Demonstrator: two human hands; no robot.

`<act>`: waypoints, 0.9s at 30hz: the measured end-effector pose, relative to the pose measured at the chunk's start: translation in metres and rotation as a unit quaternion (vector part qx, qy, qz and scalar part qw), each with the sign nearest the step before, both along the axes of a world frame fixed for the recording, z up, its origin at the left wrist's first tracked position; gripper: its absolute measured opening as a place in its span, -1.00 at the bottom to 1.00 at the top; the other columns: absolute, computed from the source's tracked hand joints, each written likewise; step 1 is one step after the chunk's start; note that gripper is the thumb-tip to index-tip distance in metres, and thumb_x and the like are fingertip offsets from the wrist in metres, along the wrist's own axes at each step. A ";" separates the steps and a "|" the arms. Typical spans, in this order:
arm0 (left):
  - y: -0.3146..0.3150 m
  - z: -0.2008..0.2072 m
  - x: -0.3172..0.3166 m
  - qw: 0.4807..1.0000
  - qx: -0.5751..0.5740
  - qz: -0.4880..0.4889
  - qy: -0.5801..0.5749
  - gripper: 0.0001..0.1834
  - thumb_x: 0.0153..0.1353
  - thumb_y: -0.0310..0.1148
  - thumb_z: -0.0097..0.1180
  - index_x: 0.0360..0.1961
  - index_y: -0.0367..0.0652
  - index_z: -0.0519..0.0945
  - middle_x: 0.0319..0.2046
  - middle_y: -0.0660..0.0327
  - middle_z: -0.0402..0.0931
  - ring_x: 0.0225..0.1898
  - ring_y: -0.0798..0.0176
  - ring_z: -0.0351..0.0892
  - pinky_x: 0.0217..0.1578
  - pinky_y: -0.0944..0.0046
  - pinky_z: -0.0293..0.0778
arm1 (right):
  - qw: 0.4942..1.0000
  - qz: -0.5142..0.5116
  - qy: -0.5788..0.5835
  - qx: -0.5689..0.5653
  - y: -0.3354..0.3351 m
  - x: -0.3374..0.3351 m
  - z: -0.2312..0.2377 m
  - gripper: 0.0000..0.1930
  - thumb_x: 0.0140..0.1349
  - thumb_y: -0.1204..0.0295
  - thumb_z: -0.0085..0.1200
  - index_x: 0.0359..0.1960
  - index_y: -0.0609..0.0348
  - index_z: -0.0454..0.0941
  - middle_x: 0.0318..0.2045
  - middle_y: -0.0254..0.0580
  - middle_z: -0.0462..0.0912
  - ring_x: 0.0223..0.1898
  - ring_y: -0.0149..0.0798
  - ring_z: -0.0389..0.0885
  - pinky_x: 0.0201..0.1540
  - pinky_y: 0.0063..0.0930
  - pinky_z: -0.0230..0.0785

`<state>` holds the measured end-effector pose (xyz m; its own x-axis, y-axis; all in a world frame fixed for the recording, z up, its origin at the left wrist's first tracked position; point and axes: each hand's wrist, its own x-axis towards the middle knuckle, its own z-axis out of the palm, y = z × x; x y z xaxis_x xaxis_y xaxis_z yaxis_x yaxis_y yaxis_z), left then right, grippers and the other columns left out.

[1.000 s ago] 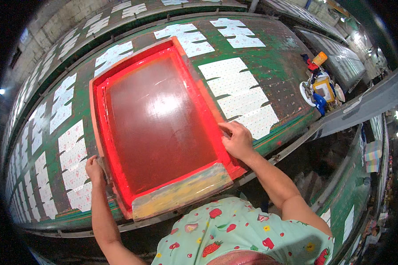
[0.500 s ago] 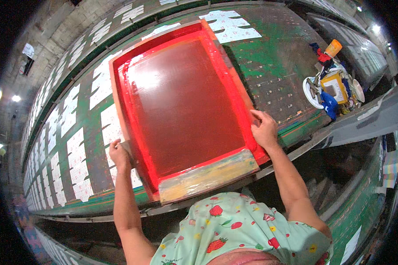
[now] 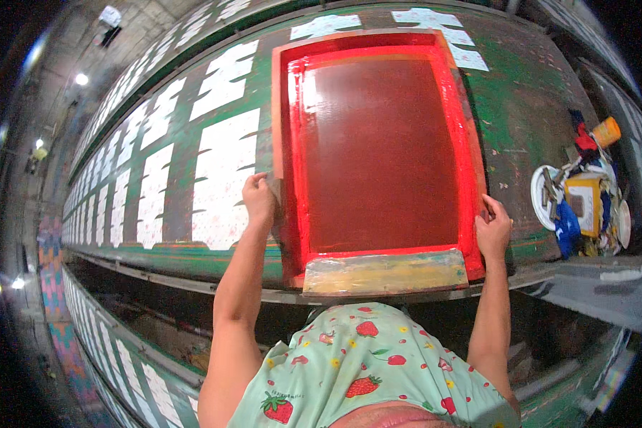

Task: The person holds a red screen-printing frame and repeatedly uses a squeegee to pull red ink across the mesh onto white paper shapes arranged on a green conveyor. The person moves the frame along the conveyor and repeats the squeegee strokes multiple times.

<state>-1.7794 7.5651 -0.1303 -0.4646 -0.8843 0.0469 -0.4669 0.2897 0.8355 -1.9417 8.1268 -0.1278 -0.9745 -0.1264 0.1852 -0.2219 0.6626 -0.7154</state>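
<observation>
A large screen-printing frame [image 3: 378, 157] with a dark red mesh and bright red inner borders rests on or just above the long green table. Yellowish, paint-stained tape [image 3: 385, 273] covers its near rail. My left hand [image 3: 259, 198] is closed at the frame's left rail, index finger bent over. At the right rail, my right hand [image 3: 493, 227] has its fingers curled against the outer edge. White printed fabric pieces [image 3: 225, 178] with notched sides lie left of the frame; another piece [image 3: 449, 36] shows partly past its far right corner. Whatever lies beneath the mesh is hidden.
To the right, a white round tub [image 3: 545, 196], a yellow square container [image 3: 583, 207], an orange cup [image 3: 606, 132] and rags crowd the table's end. Rows of fabric pieces run leftward along the table [image 3: 506, 121]. A grey ledge [image 3: 592, 282] juts out at right.
The frame has shifted right along the table with both hands at its sides, uncovering more of the fabric piece on its left. My view has turned, so the frame now appears straighter.
</observation>
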 end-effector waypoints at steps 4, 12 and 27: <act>0.000 -0.008 0.000 1.000 -0.003 -0.006 0.030 -0.76 0.51 -0.50 0.10 0.02 -0.33 0.77 -0.12 0.00 0.78 -0.05 0.09 0.74 0.08 0.10 0.60 | 0.999 0.030 -0.004 -0.016 0.003 -0.002 0.002 -0.44 0.17 0.68 0.31 0.28 0.21 0.71 0.15 0.06 0.79 0.21 0.15 0.76 0.31 -0.04 0.59; -0.002 -0.022 -0.003 1.000 -0.026 -0.009 0.003 -0.75 0.53 -0.50 0.05 0.03 -0.34 0.74 -0.11 -0.01 0.78 -0.04 0.08 0.76 0.10 0.09 0.62 | 0.999 0.043 -0.009 0.005 0.007 -0.005 -0.005 -0.43 0.19 0.67 0.31 0.30 0.19 0.70 0.18 0.05 0.78 0.25 0.14 0.73 0.37 -0.06 0.55; -0.019 -0.058 -0.004 0.999 -0.002 -0.046 -0.016 -0.65 0.54 -0.29 0.06 0.06 -0.31 0.77 0.00 -0.21 0.79 0.11 -0.25 0.78 0.18 -0.09 0.62 | 0.921 0.352 0.040 0.163 -0.046 0.109 0.082 -0.26 0.10 0.45 0.53 0.41 0.02 0.63 0.46 0.02 0.58 0.45 0.17 0.54 0.53 0.14 0.35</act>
<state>-1.7836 7.5465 -0.1880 -0.5448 -0.8378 0.0352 -0.4643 0.3363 0.8193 -1.8330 8.0810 -0.0455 -0.6141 -0.7838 0.0929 -0.7223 0.5106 -0.4664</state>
